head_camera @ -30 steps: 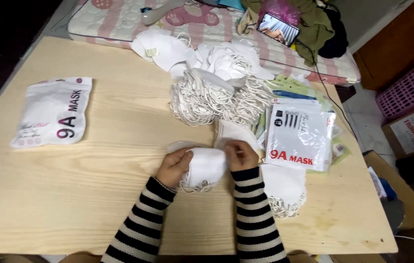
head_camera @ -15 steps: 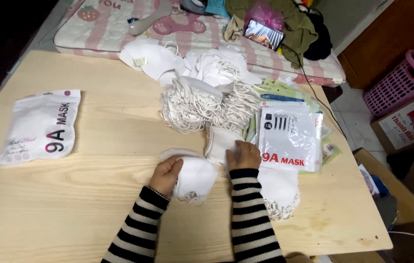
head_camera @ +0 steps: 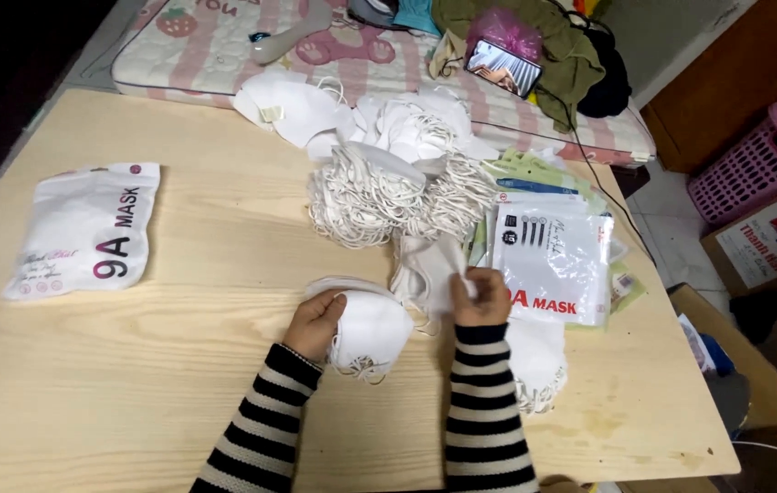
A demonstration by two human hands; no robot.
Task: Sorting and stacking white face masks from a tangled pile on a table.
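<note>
My left hand grips the near-left edge of a small stack of folded white face masks lying on the wooden table. My right hand pinches another white mask just to the right of that stack. Behind both hands lies a big loose heap of white masks with tangled ear loops. A stack of printed white mask pouches sits right of my right hand. More white masks lie under my right forearm's side.
A sealed white mask pouch lies at the table's left. A pink-striped mat with clothes and a phone runs along the far edge. A pink basket and a cardboard box stand on the floor at right.
My right hand has lifted off the stack and moved right and away, onto another mask. My left hand stays on the stack. The view shifted slightly.
</note>
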